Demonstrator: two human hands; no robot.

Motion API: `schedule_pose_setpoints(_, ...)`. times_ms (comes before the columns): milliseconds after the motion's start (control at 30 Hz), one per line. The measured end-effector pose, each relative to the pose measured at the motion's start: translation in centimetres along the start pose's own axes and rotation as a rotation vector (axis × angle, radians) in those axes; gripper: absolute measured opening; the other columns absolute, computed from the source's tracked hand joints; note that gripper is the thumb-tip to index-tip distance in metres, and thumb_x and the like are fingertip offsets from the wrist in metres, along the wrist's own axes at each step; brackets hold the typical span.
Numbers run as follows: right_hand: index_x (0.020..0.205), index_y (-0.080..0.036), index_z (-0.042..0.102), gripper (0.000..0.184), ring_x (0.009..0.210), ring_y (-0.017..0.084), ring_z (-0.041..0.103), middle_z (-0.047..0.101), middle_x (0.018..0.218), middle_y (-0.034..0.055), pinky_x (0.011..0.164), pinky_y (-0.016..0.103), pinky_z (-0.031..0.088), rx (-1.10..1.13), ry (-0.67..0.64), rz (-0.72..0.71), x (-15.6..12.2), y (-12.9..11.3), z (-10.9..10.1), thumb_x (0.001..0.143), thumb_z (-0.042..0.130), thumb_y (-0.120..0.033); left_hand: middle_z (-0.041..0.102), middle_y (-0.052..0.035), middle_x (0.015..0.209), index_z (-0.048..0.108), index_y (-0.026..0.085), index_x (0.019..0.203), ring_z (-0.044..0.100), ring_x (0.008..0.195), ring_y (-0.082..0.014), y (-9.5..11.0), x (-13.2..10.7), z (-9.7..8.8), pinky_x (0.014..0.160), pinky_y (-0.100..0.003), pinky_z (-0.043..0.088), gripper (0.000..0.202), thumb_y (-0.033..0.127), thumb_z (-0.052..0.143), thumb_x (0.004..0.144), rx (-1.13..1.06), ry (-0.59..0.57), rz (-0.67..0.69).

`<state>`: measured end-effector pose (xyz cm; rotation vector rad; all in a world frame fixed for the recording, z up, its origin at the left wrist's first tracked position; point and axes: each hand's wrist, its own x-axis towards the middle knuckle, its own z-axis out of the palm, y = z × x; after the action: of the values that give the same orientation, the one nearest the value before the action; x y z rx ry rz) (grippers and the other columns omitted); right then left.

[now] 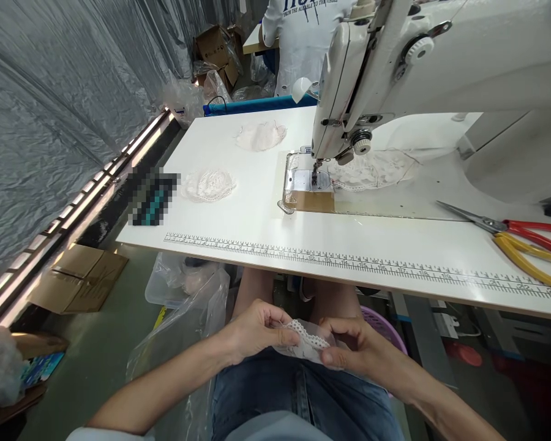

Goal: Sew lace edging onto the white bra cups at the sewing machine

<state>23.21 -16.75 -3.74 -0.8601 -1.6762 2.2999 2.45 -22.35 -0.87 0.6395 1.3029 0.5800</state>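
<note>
1. Head view: you sit at the near side of a white table (239, 211), both hands over your lap, below the table's near edge.
2. Left hand (258, 334): thumb and fingers pinch the left end of a white lace piece (308, 348).
3. Right hand (362, 346): thumb and fingers pinch the same piece towards its right end. Its scalloped border runs between your two grips; sheer material shows around it. Which layer each fingertip presses cannot be told.
4. Step in hand, as judged: handling and lining up the border between both hands, away from the sewing machine (441, 67).
5. Next move, as judged: it calls for an even, light hold at both ends, with the border laid straight and the thin material unstretched, before either pinch loosens. A fold could hide under your thumbs.
6. Surroundings: two pale lace cups (210, 185) lie apart on the table's left part, one farther than the other. More lace (376, 169) lies on the machine bed, right of the presser foot (314, 176). Scissors (493, 225) rest at the right.
</note>
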Motion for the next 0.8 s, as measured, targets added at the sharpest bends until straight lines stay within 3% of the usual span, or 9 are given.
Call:
schedule_pose_setpoints(200,0.064,-0.018,0.055,0.034,0.061,0.011,0.036,0.043,0.062,-0.0046,0.056,0.022,0.029,-0.038,0.054,0.022,-0.2,0.6,-0.3,0.072,0.070,-0.047,0.069,-0.0044,0.074,0.073,0.011,0.082,0.056,0.065,-0.0115,0.0,-0.2,-0.1,0.066,-0.023,0.042,0.039,0.038,0.082,0.055,0.001,-0.048,0.006)
schedule_pose_setpoints(333,0.064,-0.019,0.055,0.031,0.063,0.013,0.041,0.047,0.066,-0.0029,0.059,0.023,0.033,-0.070,0.041,0.001,-0.5,1.0,-0.7,0.075,0.067,-0.045,0.070,-0.0069,0.082,0.073,0.011,0.089,0.057,0.073,-0.0143,0.0,-0.5,0.0,0.071,-0.024,0.042,0.041,0.037,0.080,0.058,0.167,-0.065,0.106)
schedule_pose_setpoints(567,0.064,-0.019,0.056,0.032,0.066,0.014,0.046,0.050,0.068,-0.0018,0.061,0.024,0.036,-0.082,0.055,0.015,-0.8,1.5,-0.8,0.076,0.067,-0.046,0.066,-0.0049,0.070,0.074,0.009,0.082,0.052,0.063,-0.0119,-0.2,0.0,0.6,0.058,-0.021,0.037,0.041,0.044,0.076,0.061,0.247,-0.005,0.151)
schedule_pose_setpoints(800,0.066,-0.018,0.058,0.032,0.066,0.014,0.047,0.051,0.071,-0.0006,0.061,0.024,0.037,-0.120,-0.019,-0.003,-0.8,0.9,-0.9,0.079,0.064,-0.047,0.066,-0.0038,0.069,0.073,0.010,0.081,0.052,0.061,-0.0112,-0.1,-0.2,0.2,0.059,-0.020,0.040,0.034,0.042,0.070,0.070,0.267,-0.070,0.168)
